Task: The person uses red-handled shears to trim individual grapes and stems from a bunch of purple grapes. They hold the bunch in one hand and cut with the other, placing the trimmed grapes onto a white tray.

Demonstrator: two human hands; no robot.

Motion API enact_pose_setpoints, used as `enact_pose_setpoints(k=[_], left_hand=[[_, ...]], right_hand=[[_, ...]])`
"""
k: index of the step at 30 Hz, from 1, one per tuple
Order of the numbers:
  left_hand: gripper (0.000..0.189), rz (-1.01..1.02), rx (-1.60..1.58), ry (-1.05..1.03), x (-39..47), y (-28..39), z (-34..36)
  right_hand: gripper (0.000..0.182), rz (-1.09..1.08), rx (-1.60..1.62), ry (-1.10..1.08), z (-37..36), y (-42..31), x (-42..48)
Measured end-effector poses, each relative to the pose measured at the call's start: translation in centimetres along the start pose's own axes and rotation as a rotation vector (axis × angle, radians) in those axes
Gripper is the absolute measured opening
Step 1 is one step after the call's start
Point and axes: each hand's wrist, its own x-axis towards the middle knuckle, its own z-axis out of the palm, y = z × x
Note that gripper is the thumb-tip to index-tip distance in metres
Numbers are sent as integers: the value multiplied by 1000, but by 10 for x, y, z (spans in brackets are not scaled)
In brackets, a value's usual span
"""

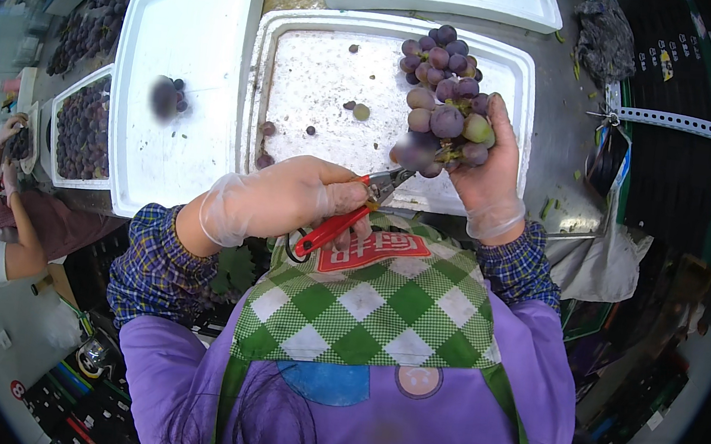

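Pruning snips with red handles (pixel 332 229) are gripped in my left hand (pixel 293 193), which wears a thin clear glove. Their metal blades point right, with the tips at the lower edge of a bunch of grapes (pixel 447 118); whether they touch a stem cannot be seen. My right hand (pixel 494 171), gloved too, holds this bunch from the right, above a white foam tray (pixel 319 69). The grapes are mostly purple, with a few greenish ones and green stems showing. Loose in the tray lie a green grape (pixel 361 112), a few dark grapes and small scraps.
Left of the tray stands a white foam box (pixel 187 29) holding a few dark grapes (pixel 180 96). A grape-filled box (pixel 84 128) is farther left, near a co-worker (pixel 0 230). Another foam tray (pixel 444 0) lies beyond. Crumpled dark plastic (pixel 604 37) sits on the metal table (pixel 553 100).
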Motion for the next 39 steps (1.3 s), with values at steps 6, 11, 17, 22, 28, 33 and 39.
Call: enact_pose_setpoints(k=[6,11,17,22,28,33,39], left_hand=[[46,39,-106,0,-4,-1,5],[52,56,-136,-26,-4,1,1],[54,38,-154,-19,-3,0,-1],[54,26,-176,-7,-4,5,0],[50,38,-198,-36,1,1,-1],[40,-12,-207,0,7,-3,2],[39,-50,-19,87,8,4,12]], right_hand=[[58,-24,21,5,0,-1,1],[56,-11,44,1,-6,1,5],[55,-15,34,1,-2,-1,2],[55,-20,3,5,-7,-2,4],[55,-61,-35,-56,-7,-5,3],[53,-61,-1,10,-8,-4,5],[54,-28,-36,60,-4,-4,3]])
